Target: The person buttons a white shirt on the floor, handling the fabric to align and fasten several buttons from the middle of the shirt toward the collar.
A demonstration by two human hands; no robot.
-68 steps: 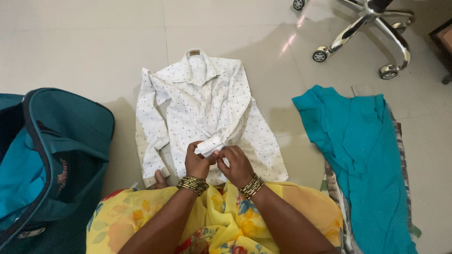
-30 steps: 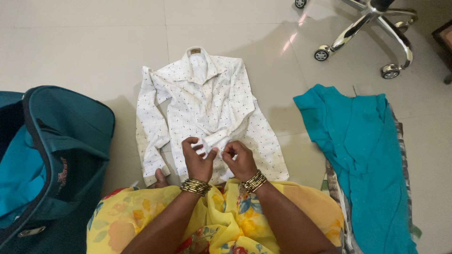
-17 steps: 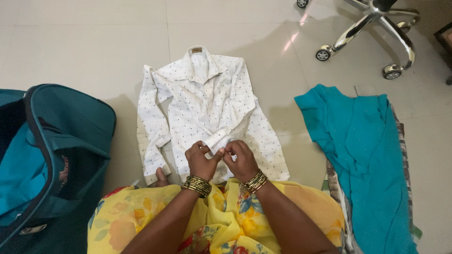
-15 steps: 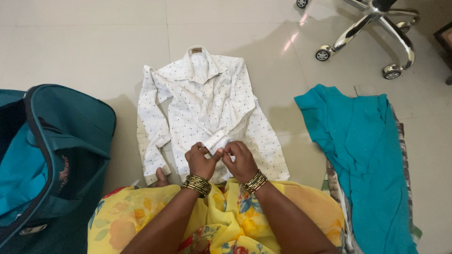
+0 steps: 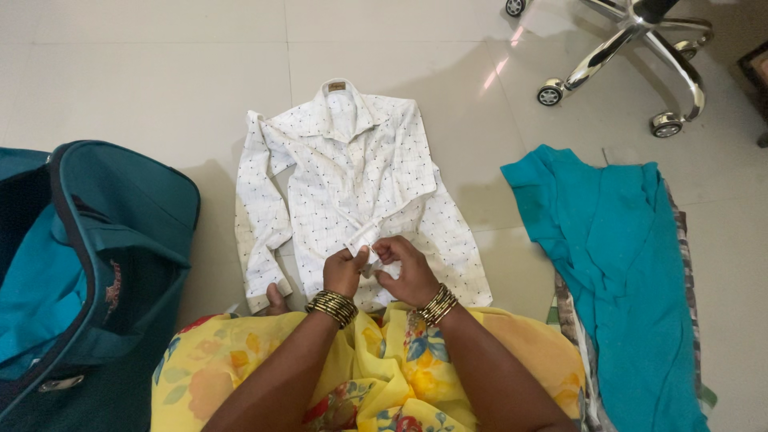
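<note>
We see the white dotted shirt [image 5: 352, 184] lying flat on the tiled floor [image 5: 144, 88], collar away from us. One sleeve cuff [image 5: 366, 240] is pinched between our left hand [image 5: 344, 272] and right hand [image 5: 404, 268]; the other sleeve lies loose, so folding has barely begun. Left of the shirt stands a teal bag [image 5: 104, 248], right a teal cloth [image 5: 616, 264].

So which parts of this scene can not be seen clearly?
- Cuff of the white dotted shirt: head view, hidden behind left hand and right hand.
- Teal suitcase: cut by left edge.
- Office chair base: cut by top edge.
</note>
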